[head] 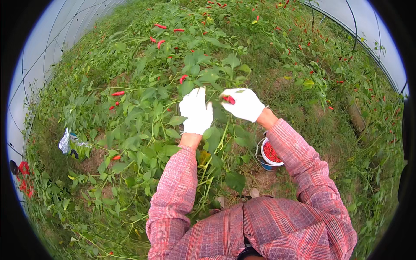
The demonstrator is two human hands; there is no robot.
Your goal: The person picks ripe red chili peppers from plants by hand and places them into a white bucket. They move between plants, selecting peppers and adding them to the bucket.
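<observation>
Both of my hands wear white gloves and are among the leaves of a chili pepper plant. My right hand is closed around a red chili pepper, which shows between thumb and fingers. Just to its left, my left hand reaches into the foliage, back upward. Its fingertips meet the leaves, and whether they grip a stem is hidden. Another red chili hangs just above my left hand. Below my right forearm stands a white-rimmed bucket holding many picked red chilies.
More chili plants with red fruit spread ahead and to both sides. A plastic bag lies among plants at left, with a red object near the left edge. Plastic sheeting on curved frame bars encloses the plot. A log-like piece lies at right.
</observation>
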